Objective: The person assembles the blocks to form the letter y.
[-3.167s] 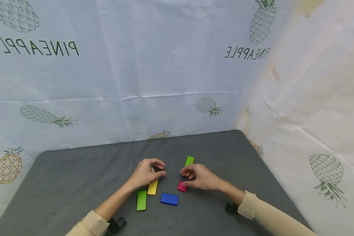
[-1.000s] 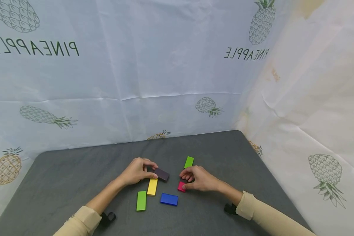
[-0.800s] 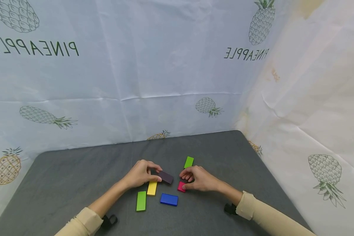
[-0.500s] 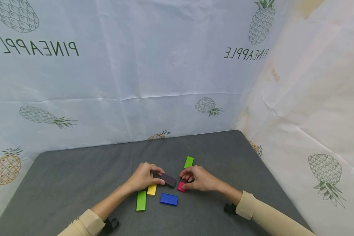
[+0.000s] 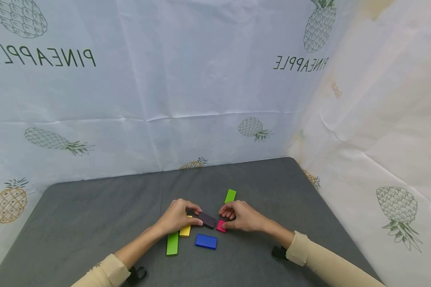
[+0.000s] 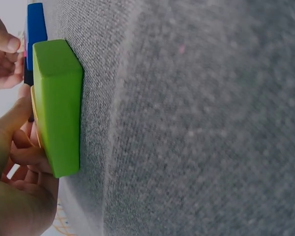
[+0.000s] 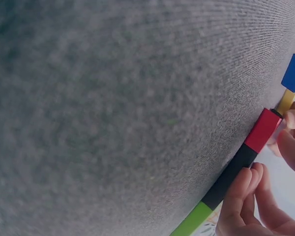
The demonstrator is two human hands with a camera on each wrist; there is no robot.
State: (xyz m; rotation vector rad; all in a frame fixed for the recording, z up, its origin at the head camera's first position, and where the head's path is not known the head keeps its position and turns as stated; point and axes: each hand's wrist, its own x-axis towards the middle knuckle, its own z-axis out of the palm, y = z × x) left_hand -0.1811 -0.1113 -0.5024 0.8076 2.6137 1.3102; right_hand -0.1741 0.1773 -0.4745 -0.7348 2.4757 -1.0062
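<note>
My left hand [image 5: 175,215] pinches the left end of a dark block [image 5: 207,220] between thumb and fingers. The block's far end sits just left of a red block [image 5: 221,226]; whether it touches the table I cannot tell. My right hand [image 5: 245,215] holds a second black block [image 7: 231,176] at the tips of its curled fingers. In the right wrist view, the red, black and green [image 7: 192,220] blocks form one straight row. From the head view the hand hides most of that black block. A yellow block [image 5: 184,232] lies partly under my left hand.
Left of the yellow block lies another green block [image 5: 172,244], large in the left wrist view. A blue block [image 5: 206,241] rests nearer me, between the hands. The grey table [image 5: 111,215] meets a pineapple-print cloth [image 5: 201,79] at its back and right edges.
Over the last second my left hand has carried the dark block rightward and slightly towards me, up close to the red block. My right hand has stayed in place.
</note>
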